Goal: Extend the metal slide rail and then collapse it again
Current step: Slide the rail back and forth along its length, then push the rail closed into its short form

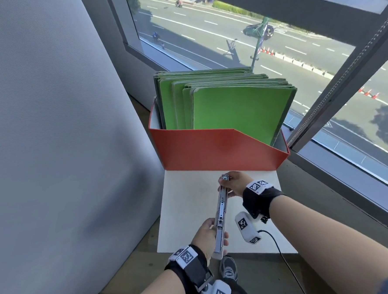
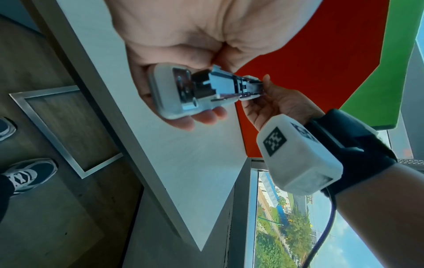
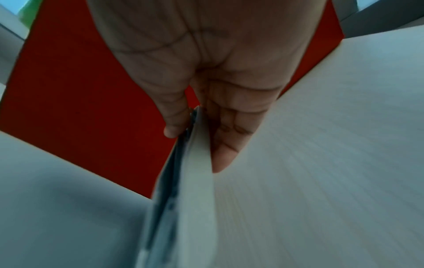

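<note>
Left hand (image 1: pixel 207 235) and right hand (image 1: pixel 235 184) each clamp 1 end of slide rail (image 1: pixel 221 211); likely mid-stroke, next needs straight axial travel.

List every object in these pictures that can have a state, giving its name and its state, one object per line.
Metal slide rail: held above the table, partly extended.
Left hand: grips the rail's near end.
Right hand: pinches the rail's far end.
Red box: open-topped, on the table.
Green folders: standing upright in the box.
</note>
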`<state>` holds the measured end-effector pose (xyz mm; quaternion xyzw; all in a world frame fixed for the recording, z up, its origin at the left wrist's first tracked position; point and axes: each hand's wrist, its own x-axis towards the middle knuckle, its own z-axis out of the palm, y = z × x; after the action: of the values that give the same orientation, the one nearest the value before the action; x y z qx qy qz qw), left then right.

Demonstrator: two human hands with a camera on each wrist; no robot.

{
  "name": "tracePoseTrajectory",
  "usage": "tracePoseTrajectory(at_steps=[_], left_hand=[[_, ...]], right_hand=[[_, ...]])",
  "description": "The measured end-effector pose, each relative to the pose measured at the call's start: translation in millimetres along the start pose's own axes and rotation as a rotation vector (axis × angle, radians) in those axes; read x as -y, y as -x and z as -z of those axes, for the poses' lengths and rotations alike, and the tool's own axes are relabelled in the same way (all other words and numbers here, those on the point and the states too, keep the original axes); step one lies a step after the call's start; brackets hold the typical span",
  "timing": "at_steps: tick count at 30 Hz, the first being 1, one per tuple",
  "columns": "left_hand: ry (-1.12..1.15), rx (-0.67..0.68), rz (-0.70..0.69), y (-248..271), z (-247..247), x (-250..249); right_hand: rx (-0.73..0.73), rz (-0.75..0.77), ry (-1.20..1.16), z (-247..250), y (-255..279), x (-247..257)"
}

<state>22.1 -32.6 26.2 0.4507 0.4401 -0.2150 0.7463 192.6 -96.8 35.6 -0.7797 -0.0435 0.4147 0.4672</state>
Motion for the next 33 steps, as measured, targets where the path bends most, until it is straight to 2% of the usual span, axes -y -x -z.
tracePoseTrajectory(at_steps=[5, 10, 22, 26, 29, 31, 33], left_hand=[[0.025, -0.084, 0.031, -5.1, 1.5, -1.1], [0.035, -0.111, 0.037, -11.9, 3.4, -7.1], [0.188, -0.130, 0.012, -23.8, -3.2, -23.6], [0.273, -0.033, -0.033, -26.4, -2.9, -29.3], [0.138, 0.008, -0.046, -27.7, -1.5, -33.3], [0.077, 0.008, -0.084, -29.7, -1.3, -31.7], [0.094, 0.001, -0.140, -32.1, -1.1, -27.7]], right_hand=[[-0.021, 0.217, 0.286, -4.7, 6.9, 8.1], [-0.119, 0.320, 0.319, -4.0, 25.0, 8.0], [-0.059, 0.656, 0.420, -6.8, 76.9, -26.1], [-0.046, 0.692, 0.464, -14.9, 84.7, -47.8], [-0.027, 0.683, 0.469, -21.2, 89.3, -57.5], [-0.046, 0.652, 0.391, -22.9, 90.5, -62.5], [-0.099, 0.560, 0.250, -23.7, 89.6, -66.6]])
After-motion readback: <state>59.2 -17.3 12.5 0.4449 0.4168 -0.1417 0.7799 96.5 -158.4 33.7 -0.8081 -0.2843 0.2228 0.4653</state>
